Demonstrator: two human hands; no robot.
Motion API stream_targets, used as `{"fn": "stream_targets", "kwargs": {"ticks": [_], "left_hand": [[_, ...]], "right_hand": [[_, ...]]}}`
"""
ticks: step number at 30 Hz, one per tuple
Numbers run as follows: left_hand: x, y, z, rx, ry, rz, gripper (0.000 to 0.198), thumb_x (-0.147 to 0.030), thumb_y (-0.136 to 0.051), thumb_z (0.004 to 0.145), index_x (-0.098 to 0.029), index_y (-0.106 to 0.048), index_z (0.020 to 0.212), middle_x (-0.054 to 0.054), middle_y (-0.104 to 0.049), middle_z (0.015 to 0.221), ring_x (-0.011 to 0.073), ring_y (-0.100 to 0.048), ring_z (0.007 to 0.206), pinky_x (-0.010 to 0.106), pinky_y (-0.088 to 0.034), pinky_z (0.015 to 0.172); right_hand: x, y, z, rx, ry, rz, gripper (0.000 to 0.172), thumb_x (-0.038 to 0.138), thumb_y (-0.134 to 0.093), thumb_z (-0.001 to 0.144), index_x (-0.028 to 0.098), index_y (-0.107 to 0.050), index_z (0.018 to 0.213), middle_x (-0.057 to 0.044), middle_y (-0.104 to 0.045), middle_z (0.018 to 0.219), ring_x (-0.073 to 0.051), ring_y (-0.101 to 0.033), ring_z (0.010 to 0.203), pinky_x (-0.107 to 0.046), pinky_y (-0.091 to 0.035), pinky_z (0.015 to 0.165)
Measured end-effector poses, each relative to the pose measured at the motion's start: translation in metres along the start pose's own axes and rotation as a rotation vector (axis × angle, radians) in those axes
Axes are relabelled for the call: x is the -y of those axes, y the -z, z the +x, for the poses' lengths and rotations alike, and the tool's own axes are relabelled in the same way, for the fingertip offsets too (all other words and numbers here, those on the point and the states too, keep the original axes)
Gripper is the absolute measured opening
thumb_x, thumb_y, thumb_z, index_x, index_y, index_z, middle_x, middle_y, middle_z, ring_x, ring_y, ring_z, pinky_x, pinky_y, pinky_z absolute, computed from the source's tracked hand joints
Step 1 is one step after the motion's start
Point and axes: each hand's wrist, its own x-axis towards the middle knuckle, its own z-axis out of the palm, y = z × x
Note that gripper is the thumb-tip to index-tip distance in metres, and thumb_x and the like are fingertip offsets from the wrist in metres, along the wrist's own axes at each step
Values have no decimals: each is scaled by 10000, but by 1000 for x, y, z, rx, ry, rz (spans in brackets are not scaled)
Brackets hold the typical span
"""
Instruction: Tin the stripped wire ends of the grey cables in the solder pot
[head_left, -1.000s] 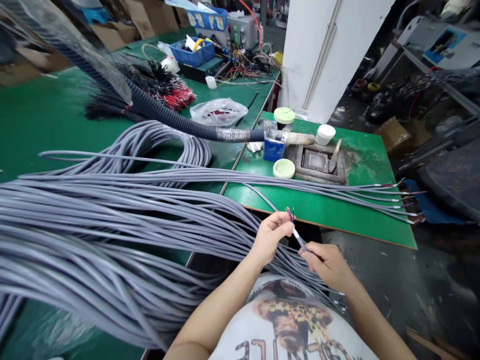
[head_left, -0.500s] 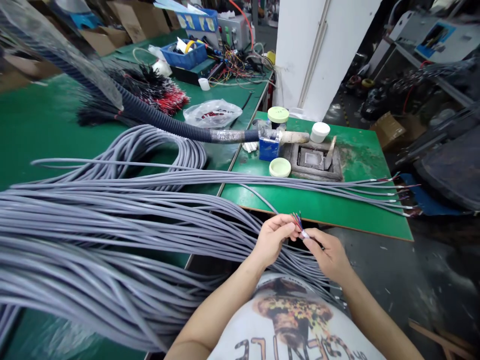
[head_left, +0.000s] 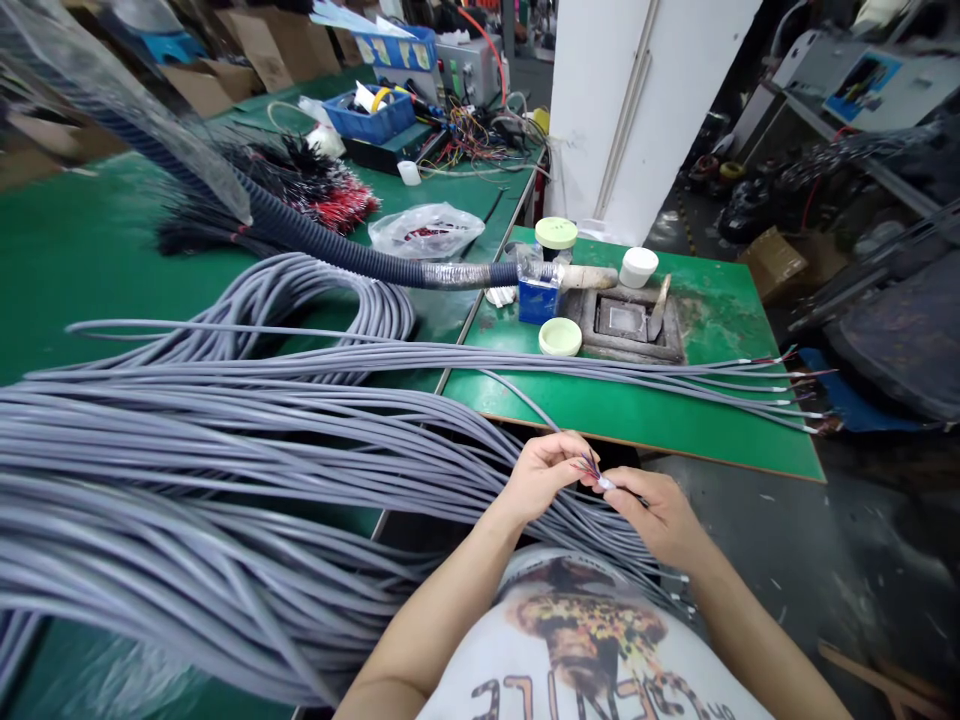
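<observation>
the two hands have drawn in on each other. a second ago they sit apart, the right one gripping the jacket lower down and the stripped end standing up between them with its strands fanned above the left thumb. half a second ago the right one is already up close to the tip. now the left hand (head_left: 541,476) and the right hand (head_left: 651,512) nearly touch at the fingertips, and both sit a little lower, in front of the counter (head_left: 675,425) edge and above the person's lap.

the right hand pinches the grey cable (head_left: 604,484) just behind its pale stripped tip. the left hand's thumb and fingers close on the coloured cores (head_left: 590,464), which now barely show, only a short red and blue tuft between the fingertips. judging from that, the strands look gathered into the pinch rather than spread out; whether they are being twisted i cannot tell.

the rest lies as before. the big cable bundle (head_left: 225,450) drapes across the counter to the left. a row of stripped cables (head_left: 750,385) lies side by side on the green surface, ends pointing right. behind them sit the metal tray (head_left: 634,322), a pale green lid (head_left: 559,337) and the corrugated hose (head_left: 337,252).
</observation>
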Motion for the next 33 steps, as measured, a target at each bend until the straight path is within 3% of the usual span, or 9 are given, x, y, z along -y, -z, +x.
{"fn": "stream_targets", "kwargs": {"ticks": [9, 15, 23, 27, 33], "left_hand": [[-2, 5, -1, 0, -48, 131, 116, -253, -731, 743, -142, -708, 766, 46, -640, 725, 125, -603, 633, 259, -502, 603], [-9, -1, -1, -2, -138, 279, 123, -240, -681, 788, -139, -694, 719, 50, -640, 689, 128, -580, 677, 255, -465, 642], [-14, -9, -6, 18, -209, 341, 61, -189, -704, 758, -170, -725, 812, 57, -670, 760, 136, -592, 718, 260, -472, 667], [-5, -11, -8, -44, -76, 205, 70, -220, -728, 738, -171, -732, 789, 44, -665, 748, 115, -581, 636, 245, -467, 599], [4, -20, -7, -102, 163, -93, 305, -385, -803, 623, -110, -672, 628, 26, -606, 630, 88, -535, 504, 227, -428, 512]], "right_hand": [[-2, -1, 1, 25, -7, -9, 182, 251, -460, 938, 211, -638, 951, -9, -688, 863, -134, -635, 824, -213, -438, 733], [1, -1, -2, 2, -7, -15, 172, 251, -468, 938, 212, -635, 956, -15, -701, 909, -130, -643, 833, -211, -445, 740], [7, 1, -15, -28, -28, -25, 176, 258, -462, 942, 211, -630, 969, -24, -699, 923, -138, -642, 833, -225, -447, 739], [4, 0, -19, -48, -14, -19, 176, 255, -464, 940, 205, -630, 967, -29, -698, 915, -140, -644, 832, -224, -451, 744], [2, 1, -18, -15, 22, 1, 213, 259, -453, 938, 209, -650, 1003, -43, -702, 940, -156, -650, 853, -246, -471, 782]]}}
